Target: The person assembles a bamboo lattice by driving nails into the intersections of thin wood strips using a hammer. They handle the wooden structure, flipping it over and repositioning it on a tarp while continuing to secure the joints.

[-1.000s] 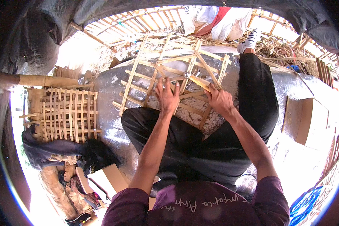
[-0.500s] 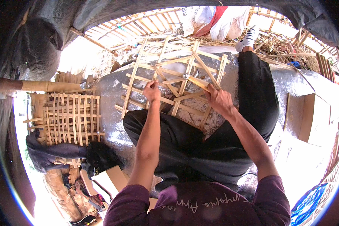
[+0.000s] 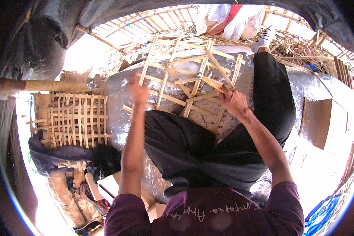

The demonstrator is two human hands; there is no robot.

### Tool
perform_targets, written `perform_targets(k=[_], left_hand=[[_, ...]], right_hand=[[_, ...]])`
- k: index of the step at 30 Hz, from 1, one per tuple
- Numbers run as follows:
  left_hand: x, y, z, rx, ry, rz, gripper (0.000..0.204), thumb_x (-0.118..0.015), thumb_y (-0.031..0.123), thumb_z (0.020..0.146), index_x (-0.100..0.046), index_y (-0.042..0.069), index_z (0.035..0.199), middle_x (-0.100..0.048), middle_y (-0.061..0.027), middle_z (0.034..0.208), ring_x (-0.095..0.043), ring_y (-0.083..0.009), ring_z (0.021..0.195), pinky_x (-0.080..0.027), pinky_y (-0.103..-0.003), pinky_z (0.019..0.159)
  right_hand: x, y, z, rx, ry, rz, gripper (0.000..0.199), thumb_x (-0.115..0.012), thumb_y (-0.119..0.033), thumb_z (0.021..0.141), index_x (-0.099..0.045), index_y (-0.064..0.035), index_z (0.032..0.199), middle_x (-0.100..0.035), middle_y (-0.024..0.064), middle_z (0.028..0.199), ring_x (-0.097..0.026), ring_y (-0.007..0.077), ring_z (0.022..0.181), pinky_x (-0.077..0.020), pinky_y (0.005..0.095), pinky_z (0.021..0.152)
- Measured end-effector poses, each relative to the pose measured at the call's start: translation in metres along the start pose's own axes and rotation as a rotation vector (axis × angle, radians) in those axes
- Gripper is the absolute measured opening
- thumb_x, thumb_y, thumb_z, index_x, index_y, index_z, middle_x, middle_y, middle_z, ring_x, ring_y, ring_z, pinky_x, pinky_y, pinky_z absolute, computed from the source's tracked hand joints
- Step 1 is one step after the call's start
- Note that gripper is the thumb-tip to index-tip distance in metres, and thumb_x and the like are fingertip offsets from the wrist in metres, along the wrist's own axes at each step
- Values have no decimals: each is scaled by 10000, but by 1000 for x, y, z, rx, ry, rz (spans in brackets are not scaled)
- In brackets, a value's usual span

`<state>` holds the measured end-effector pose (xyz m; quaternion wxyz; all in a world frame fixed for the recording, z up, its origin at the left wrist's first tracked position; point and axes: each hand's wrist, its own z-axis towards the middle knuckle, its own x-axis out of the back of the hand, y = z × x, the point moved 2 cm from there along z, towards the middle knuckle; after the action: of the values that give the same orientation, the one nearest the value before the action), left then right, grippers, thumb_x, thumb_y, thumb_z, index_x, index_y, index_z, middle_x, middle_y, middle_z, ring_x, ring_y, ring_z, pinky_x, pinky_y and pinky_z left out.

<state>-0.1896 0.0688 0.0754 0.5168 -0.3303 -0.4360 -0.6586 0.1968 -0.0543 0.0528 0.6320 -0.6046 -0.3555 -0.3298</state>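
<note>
Gripping a hammer [image 3: 213,83], right fingers [image 3: 227,94] closed above the lattice [image 3: 187,81] — left fingers [image 3: 135,81] at its left edge, blurred, hold unclear

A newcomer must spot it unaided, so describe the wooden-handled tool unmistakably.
Find the black trousers in the middle, then the pale slatted frame just beyond them. At the frame's right part, the right hand grips the tool, which slants up and left. Unlike the surrounding slats, it ends in shiny metal.
</note>
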Motion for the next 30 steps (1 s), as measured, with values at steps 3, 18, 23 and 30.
perform_targets(k=[3,18,23,30], left_hand=[[-4,134,-53,-138,-503,-179,722,-751,288,803,-419,66,1405,-395,-202,1454,-398,-372,1331,-359,-475,1091],[-56,171,-107,-100,-137,-40,594,-542,338,912,-444,-18,1377,-487,-147,1195,-455,-297,1108,-305,-532,941],[-54,168,-109,-179,3,19,544,-517,272,921,-455,-53,1353,-536,-127,1103,-472,-260,1078,-318,-508,931],[-66,172,-105,-126,-175,-96,583,-471,300,968,-358,-42,1427,-509,-169,1239,-424,-318,1211,-272,-587,993]], right_hand=[[1,9,0,-31,-61,14,304,-502,-314,966,-555,-80,1153,-673,220,748,-678,417,698,-558,504,603],[-7,0,3,-19,8,-95,305,-554,-365,948,-604,-144,1152,-655,258,751,-646,470,715,-533,549,611],[16,-13,1,33,81,-35,268,-581,-313,945,-605,-117,1127,-661,205,732,-658,418,688,-532,492,583],[11,22,1,93,340,-234,346,-661,-222,857,-614,-126,1187,-695,153,986,-683,369,839,-569,445,659]])
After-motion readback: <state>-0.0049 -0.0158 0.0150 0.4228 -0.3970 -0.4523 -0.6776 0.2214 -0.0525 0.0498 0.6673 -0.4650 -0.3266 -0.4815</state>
